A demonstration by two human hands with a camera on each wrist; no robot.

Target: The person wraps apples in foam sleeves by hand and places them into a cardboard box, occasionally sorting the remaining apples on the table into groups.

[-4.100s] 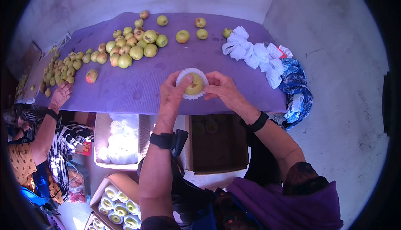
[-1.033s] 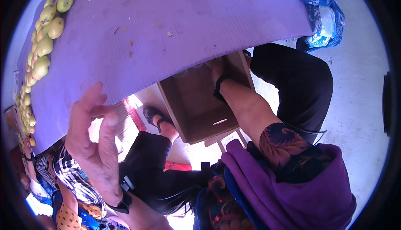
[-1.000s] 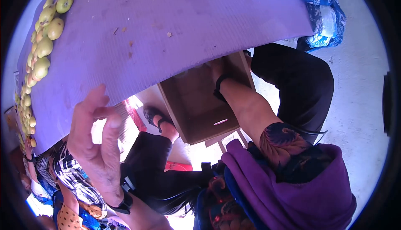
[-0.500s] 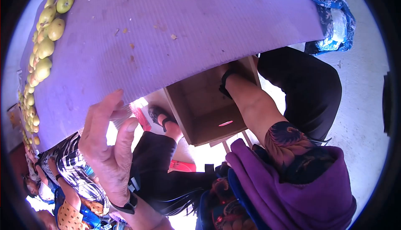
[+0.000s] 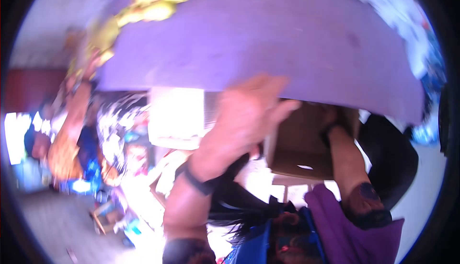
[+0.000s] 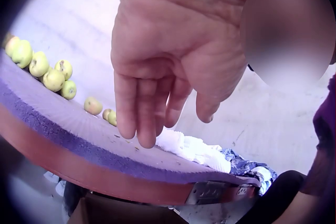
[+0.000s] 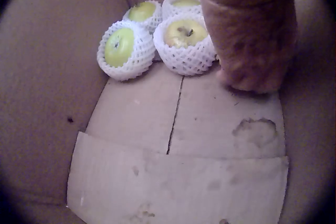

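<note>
My right hand (image 7: 249, 45) reaches down inside a cardboard box (image 7: 126, 176), beside several apples (image 7: 184, 34) in white foam nets at one end. Its fingers are hidden, so I cannot tell whether it holds anything. In the head view this hand (image 5: 329, 116) is dim, under the table's overhang. My left hand (image 6: 163, 50) hangs in the air at the table's front edge, holding nothing, its fingers loosely extended and the thumb apart. In the head view the left hand (image 5: 247, 115) is blurred and overlaps the purple table cover (image 5: 268, 34).
Loose apples (image 6: 52, 79) lie along the table. White foam nets (image 6: 194, 150) and blue patterned cloth (image 6: 247, 163) are heaped at its right end. Another box (image 5: 176, 115), brightly lit, stands left of mine. Another person's arm (image 5: 79, 108) reaches to the table at the left.
Both hands held a netted apple over the table in the oldest frame; later the right hand is down in the box. Since half a second ago, the view has swung and the left hand has moved nearer the box.
</note>
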